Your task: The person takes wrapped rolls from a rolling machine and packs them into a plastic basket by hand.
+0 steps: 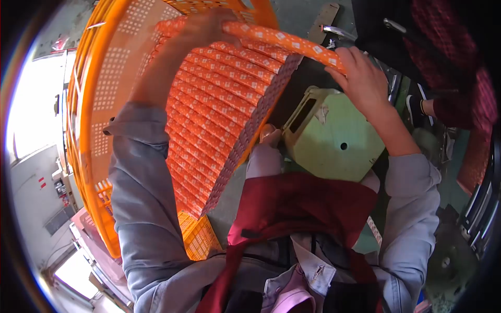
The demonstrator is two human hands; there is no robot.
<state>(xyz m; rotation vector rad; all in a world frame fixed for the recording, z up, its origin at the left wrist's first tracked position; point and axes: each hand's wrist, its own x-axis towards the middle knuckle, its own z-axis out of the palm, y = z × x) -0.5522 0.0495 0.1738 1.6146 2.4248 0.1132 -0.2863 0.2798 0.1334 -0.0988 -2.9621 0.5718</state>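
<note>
An orange roll with small white marks stretches between my two hands at the top of the view. My right hand is closed round its right end. My left hand, blurred, is at its left part, over the stack; its fingers are smeared, so its grip is unclear. Below lies a large stack of similar orange rolls, side by side in rows, with their ends facing right. The stack sits against an orange plastic crate with perforated walls.
A pale green stool stands right of the stack. Another orange crate is low on the floor. At the upper right is a person in dark and red clothing, with a shoe visible. Metal parts lie at the right edge.
</note>
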